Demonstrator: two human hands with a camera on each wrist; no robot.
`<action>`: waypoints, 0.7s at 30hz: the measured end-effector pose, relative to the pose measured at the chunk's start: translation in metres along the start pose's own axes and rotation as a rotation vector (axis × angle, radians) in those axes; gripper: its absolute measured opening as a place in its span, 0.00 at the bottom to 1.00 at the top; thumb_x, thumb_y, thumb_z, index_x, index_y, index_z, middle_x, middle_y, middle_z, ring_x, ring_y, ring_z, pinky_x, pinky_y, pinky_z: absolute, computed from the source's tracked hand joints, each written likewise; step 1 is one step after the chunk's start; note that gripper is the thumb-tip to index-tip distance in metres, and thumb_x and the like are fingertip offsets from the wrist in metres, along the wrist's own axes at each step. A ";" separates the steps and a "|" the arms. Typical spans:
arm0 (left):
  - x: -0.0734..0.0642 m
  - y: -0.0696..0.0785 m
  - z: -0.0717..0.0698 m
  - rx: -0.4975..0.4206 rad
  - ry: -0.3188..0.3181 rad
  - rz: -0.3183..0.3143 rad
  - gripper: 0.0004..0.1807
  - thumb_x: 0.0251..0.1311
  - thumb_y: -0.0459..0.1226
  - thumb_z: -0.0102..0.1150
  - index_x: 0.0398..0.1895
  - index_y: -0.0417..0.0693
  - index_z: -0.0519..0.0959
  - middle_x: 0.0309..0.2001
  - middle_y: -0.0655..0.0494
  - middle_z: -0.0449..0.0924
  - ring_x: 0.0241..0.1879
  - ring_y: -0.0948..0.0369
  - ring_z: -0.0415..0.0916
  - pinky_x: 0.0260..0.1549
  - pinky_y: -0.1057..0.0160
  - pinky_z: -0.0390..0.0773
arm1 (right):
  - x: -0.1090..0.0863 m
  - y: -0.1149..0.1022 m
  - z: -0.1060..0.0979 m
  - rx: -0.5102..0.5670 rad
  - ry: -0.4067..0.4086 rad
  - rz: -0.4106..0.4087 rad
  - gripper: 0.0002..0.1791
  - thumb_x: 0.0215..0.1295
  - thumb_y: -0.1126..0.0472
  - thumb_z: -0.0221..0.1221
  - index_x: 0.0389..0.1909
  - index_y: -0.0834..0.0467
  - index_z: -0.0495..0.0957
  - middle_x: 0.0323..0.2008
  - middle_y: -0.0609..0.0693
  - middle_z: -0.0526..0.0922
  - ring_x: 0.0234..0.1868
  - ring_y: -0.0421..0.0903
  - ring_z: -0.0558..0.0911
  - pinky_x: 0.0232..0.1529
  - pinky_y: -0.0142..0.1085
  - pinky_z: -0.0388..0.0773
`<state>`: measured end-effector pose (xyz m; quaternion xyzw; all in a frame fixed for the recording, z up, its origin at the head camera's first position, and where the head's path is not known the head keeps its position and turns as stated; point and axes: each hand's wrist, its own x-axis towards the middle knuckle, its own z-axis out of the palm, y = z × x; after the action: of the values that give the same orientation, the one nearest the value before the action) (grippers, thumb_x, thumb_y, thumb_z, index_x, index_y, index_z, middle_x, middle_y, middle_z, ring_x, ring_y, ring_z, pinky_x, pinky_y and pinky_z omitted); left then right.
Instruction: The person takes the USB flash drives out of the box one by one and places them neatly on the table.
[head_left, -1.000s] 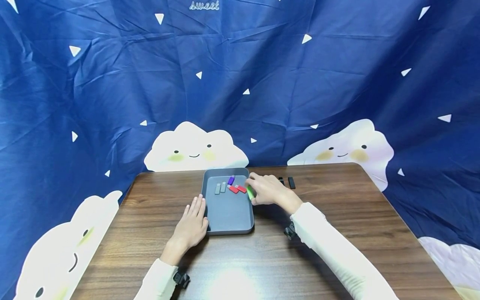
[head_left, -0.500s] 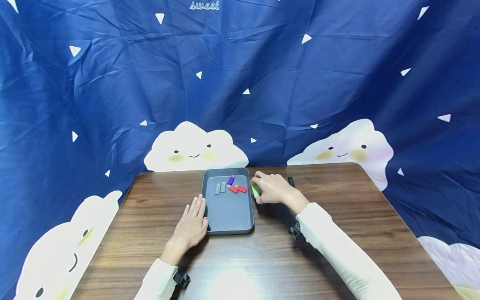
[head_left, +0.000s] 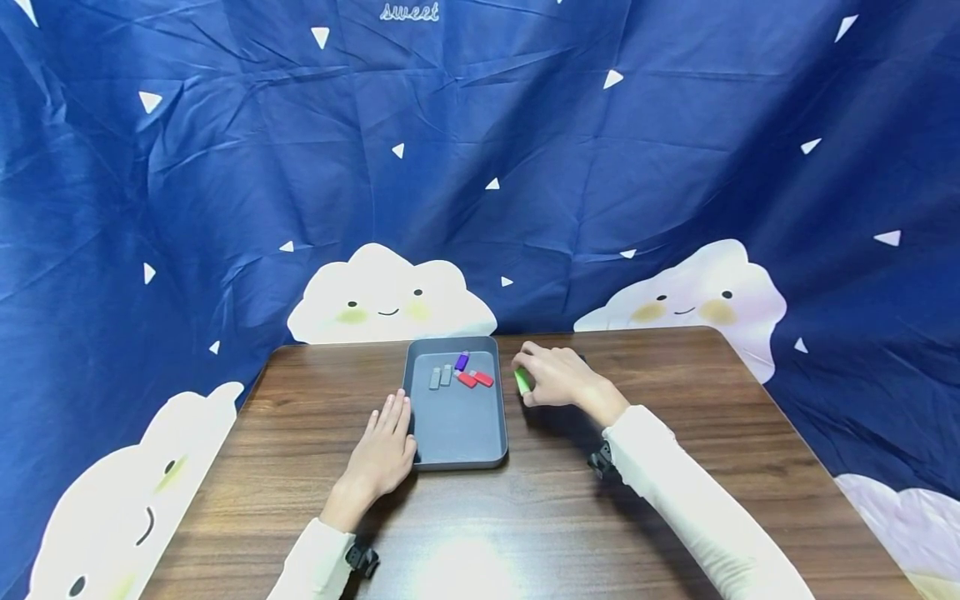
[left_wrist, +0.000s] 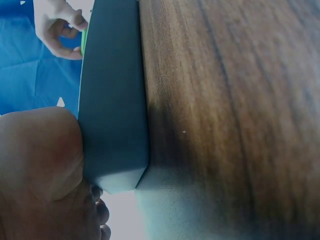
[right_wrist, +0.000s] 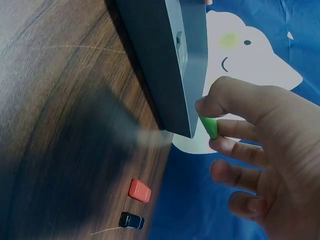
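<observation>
My right hand (head_left: 555,375) pinches a small green USB stick (head_left: 522,382) between thumb and fingers, just right of the grey tray (head_left: 457,460). The right wrist view shows the green stick (right_wrist: 210,127) held in the air near a tray corner (right_wrist: 187,122). My left hand (head_left: 384,450) lies with straight fingers along the tray's left wall. In the left wrist view that hand (left_wrist: 45,170) is against the tray's outer wall (left_wrist: 112,90). Inside the tray lie two grey sticks (head_left: 441,377), a purple stick (head_left: 462,362) and two red sticks (head_left: 474,379).
Below my right hand, a red stick (right_wrist: 140,191) and a black stick (right_wrist: 132,220) lie on the wooden table (right_wrist: 60,75); the hand mostly hides that spot in the head view. A blue cloth (head_left: 525,167) with white clouds hangs behind the table.
My right hand has moved right with the green stick, from over the tray's right rim to beside it, covering the black sticks. The left hand and tray stay still.
</observation>
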<state>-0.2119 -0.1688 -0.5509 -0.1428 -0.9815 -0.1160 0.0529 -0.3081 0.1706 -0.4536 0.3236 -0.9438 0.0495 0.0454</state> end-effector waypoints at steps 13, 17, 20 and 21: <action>0.000 -0.001 -0.002 -0.003 -0.003 0.002 0.35 0.81 0.41 0.39 0.84 0.31 0.52 0.86 0.39 0.46 0.86 0.43 0.46 0.83 0.38 0.53 | -0.006 0.015 -0.001 0.002 0.030 0.009 0.26 0.51 0.50 0.72 0.53 0.52 0.84 0.43 0.47 0.79 0.25 0.46 0.77 0.25 0.40 0.72; 0.000 0.000 -0.002 -0.006 -0.003 0.001 0.35 0.81 0.41 0.39 0.84 0.32 0.52 0.86 0.40 0.46 0.86 0.43 0.46 0.83 0.38 0.53 | -0.009 0.019 -0.002 0.002 0.027 0.026 0.27 0.50 0.50 0.73 0.53 0.52 0.84 0.45 0.47 0.79 0.26 0.47 0.77 0.26 0.41 0.73; -0.001 0.001 -0.002 -0.013 0.003 0.001 0.36 0.80 0.41 0.40 0.84 0.31 0.52 0.86 0.39 0.47 0.86 0.42 0.47 0.83 0.38 0.53 | -0.010 0.023 -0.002 0.004 0.026 0.038 0.28 0.49 0.50 0.72 0.54 0.52 0.84 0.47 0.48 0.79 0.26 0.49 0.78 0.27 0.43 0.74; 0.000 0.002 -0.002 -0.017 0.007 0.001 0.36 0.79 0.41 0.41 0.84 0.31 0.53 0.86 0.38 0.48 0.86 0.41 0.48 0.83 0.38 0.53 | -0.010 0.024 -0.002 0.004 0.026 0.040 0.28 0.49 0.50 0.72 0.54 0.52 0.84 0.47 0.48 0.79 0.26 0.49 0.78 0.27 0.43 0.75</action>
<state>-0.2108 -0.1677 -0.5484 -0.1433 -0.9802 -0.1250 0.0554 -0.3146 0.1961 -0.4547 0.3039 -0.9494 0.0564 0.0559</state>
